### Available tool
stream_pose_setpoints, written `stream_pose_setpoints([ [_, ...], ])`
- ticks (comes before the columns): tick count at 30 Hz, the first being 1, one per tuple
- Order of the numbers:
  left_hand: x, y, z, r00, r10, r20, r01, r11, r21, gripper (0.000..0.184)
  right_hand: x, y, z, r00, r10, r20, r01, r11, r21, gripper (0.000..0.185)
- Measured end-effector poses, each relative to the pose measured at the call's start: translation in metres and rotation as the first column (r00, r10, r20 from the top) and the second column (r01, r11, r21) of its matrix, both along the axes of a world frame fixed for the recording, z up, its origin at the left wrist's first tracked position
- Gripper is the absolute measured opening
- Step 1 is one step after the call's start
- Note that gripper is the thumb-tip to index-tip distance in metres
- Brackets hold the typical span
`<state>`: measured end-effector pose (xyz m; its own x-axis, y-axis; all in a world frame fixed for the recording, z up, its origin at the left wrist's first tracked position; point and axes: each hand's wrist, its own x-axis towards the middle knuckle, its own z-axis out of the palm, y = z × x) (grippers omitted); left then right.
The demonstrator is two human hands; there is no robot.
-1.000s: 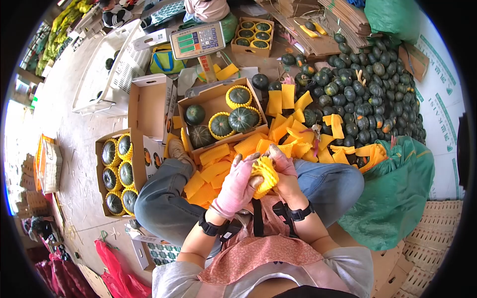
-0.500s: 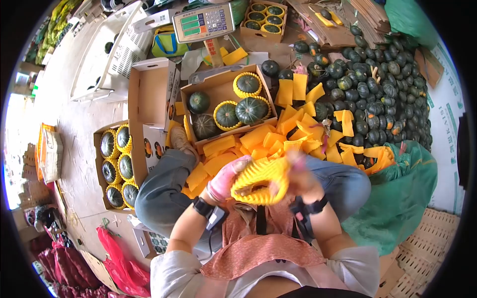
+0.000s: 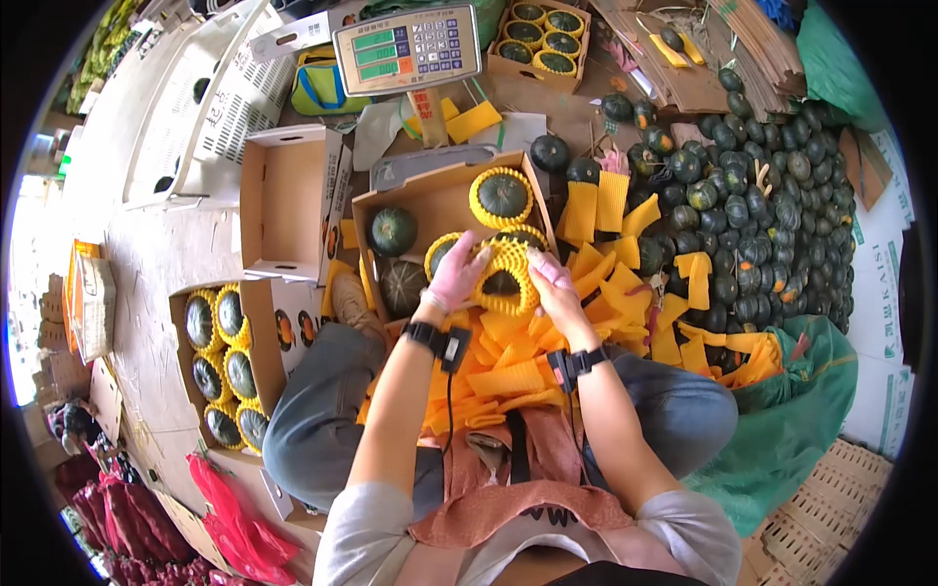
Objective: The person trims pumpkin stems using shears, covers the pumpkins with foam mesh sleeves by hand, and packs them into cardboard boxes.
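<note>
My left hand [image 3: 455, 272] and my right hand [image 3: 553, 279], both in pinkish gloves, grip opposite sides of a yellow foam net sleeve [image 3: 512, 257]. Dark green shows through the sleeve's opening; whether that squash is inside it or behind it, I cannot tell. The hands are over the near right corner of a cardboard box [image 3: 540, 207]. In that box lie a netted squash [image 3: 502, 195] at the back, another netted squash [image 3: 442, 253] partly hidden by my left hand, and two bare squashes, one upper [image 3: 393, 231] and one lower [image 3: 402, 288].
Yellow foam sleeves [image 3: 508, 363] are heaped between my legs and the box. Many loose squashes [image 3: 743, 210] cover the floor at right. A box of netted squashes [image 3: 278, 332] stands left, an opened carton [image 3: 283, 200] behind it. A scale display [image 3: 408, 51] rises beyond.
Both hands have moved forward from my lap to the box, carrying the yellow foam net sleeve. The head view has shifted slightly.
</note>
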<state>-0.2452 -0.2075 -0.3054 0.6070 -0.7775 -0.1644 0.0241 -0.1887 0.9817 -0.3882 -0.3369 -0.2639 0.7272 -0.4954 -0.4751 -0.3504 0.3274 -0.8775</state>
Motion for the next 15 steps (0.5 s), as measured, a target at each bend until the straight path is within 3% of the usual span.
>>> stream_pose_setpoints([
  [2,-0.003,0.020,0.019,0.974,0.105,0.202,-0.103,0.994,-0.019,0.016,0.008,0.008,0.014,0.999,0.036,-0.039,-0.036,0.999,0.003,0.019],
  [3,-0.002,0.034,0.019,0.951,0.167,0.261,-0.165,0.986,-0.031,0.018,0.016,0.018,0.007,0.982,0.076,0.172,-0.049,0.987,-0.156,0.013],
  [5,0.002,0.061,-0.001,0.959,0.191,0.208,-0.219,0.968,0.124,0.018,0.031,0.024,-0.026,0.956,0.222,0.192,-0.189,0.966,-0.174,0.012],
  [6,0.002,0.066,0.001,0.959,0.221,0.177,-0.235,0.970,0.064,0.018,0.039,0.033,-0.024,0.968,0.154,0.200,-0.122,0.979,-0.162,0.011],
  [7,0.005,0.069,0.002,0.974,0.218,0.061,-0.216,0.976,-0.040,0.018,0.044,0.031,-0.042,0.884,0.188,0.429,-0.047,0.947,-0.319,0.012],
  [9,0.009,0.065,0.005,0.969,0.219,0.112,-0.209,0.973,-0.095,0.018,0.056,0.030,-0.039,0.941,0.054,0.333,-0.031,0.997,-0.076,0.008],
  [10,0.009,0.059,0.009,0.958,0.271,0.094,-0.260,0.958,-0.117,0.017,0.059,0.024,-0.038,0.907,0.201,0.369,-0.070,0.938,-0.340,0.008],
  [11,0.012,0.060,0.008,0.959,0.283,0.033,-0.282,0.959,-0.031,0.016,0.067,0.026,-0.040,0.912,0.119,0.392,-0.006,0.960,-0.279,0.012],
  [13,0.019,0.057,0.000,0.950,0.311,-0.016,-0.311,0.943,-0.117,0.015,0.079,0.021,-0.059,0.897,0.153,0.414,0.041,0.904,-0.425,0.015],
  [15,0.023,0.054,-0.005,0.920,0.392,-0.001,-0.389,0.910,-0.142,0.014,0.086,0.017,-0.069,0.895,0.095,0.435,0.067,0.937,-0.342,0.020],
])
